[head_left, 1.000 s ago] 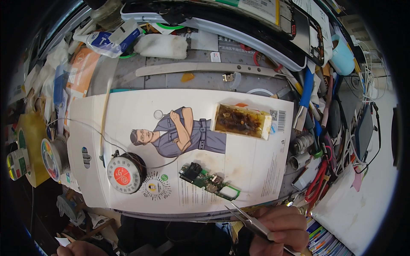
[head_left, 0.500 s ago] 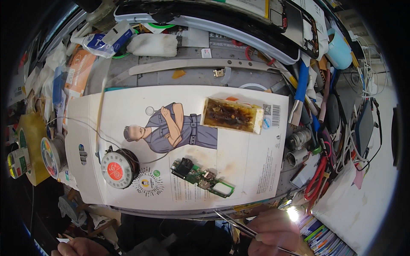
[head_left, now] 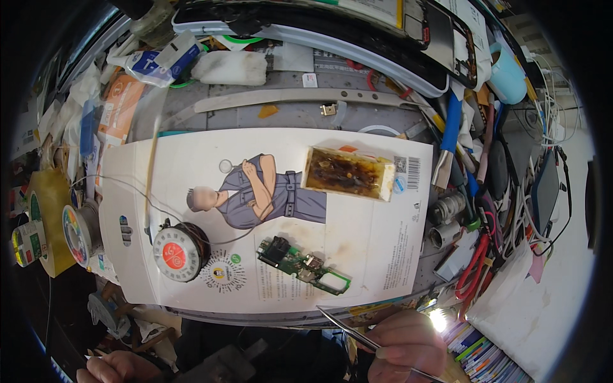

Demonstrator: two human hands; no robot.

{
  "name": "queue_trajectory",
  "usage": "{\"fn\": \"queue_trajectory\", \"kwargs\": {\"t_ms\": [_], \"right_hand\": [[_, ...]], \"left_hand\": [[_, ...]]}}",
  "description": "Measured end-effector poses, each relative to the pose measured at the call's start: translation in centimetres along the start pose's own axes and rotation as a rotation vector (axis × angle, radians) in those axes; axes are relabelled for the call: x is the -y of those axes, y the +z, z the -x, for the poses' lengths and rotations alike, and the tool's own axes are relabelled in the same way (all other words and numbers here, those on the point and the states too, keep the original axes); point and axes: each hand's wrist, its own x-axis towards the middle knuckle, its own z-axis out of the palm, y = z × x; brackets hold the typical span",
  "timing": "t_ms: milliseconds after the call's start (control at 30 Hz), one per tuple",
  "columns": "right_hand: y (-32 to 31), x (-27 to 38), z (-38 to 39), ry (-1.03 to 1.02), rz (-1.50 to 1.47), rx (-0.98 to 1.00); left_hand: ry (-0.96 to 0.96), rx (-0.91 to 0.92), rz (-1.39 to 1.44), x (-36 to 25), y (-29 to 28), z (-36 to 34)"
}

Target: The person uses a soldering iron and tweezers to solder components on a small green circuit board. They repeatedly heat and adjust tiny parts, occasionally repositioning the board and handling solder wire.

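Near the lower edge, my right hand [head_left: 408, 338] grips a pair of metal tweezers [head_left: 354, 335]. Their tips point up and left, by the near edge of the white printed cardboard [head_left: 364, 255]. On that cardboard lies a small green circuit board [head_left: 303, 265] with a black connector and an oblong cutout. Left of the board is a round tin [head_left: 177, 255] with a red-centred lid and a thin wire beside it. My left hand [head_left: 118, 368] is at the lower left with its fingers curled closed; a pale sliver shows at the fingertips, too small to name.
A small open box [head_left: 348, 173] of brown, resin-like residue sits at the cardboard's far right. Solder spools [head_left: 78, 235] stand at the left. A metal strap [head_left: 300, 96] and phone parts [head_left: 440, 45] lie behind. Pliers and cables [head_left: 476, 258] crowd the right side.
The tweezer tips have shifted slightly up and left. My left hand has moved a little up, and less of the pale thing at its fingertips shows. The board and tin stay put.
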Motion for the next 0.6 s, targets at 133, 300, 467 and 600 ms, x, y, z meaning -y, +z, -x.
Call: {"fn": "queue_trajectory", "kwargs": {"t_ms": [133,300,467,600], "right_hand": [[0.1,-0.2,-0.2,-0.002,-0.017,-0.003],[0.7,0.0,-0.6,-0.093,-0.002,-0.041],[1.5,1.3,-1.4,-0.131,0.176,-0.015],[1.8,2.6,-2.7,-0.116,0.322,0.09]], "left_hand": [[0.011,0.004,0.015,0.3,0.1,0.1],[0.011,0.022,0.037,0.0,-0.3,-0.1],[-0.013,0.076,0.035,-0.1,-0.6,-0.3],[0.052,-0.016,0.025,0.4,-0.1,0.4]]}}
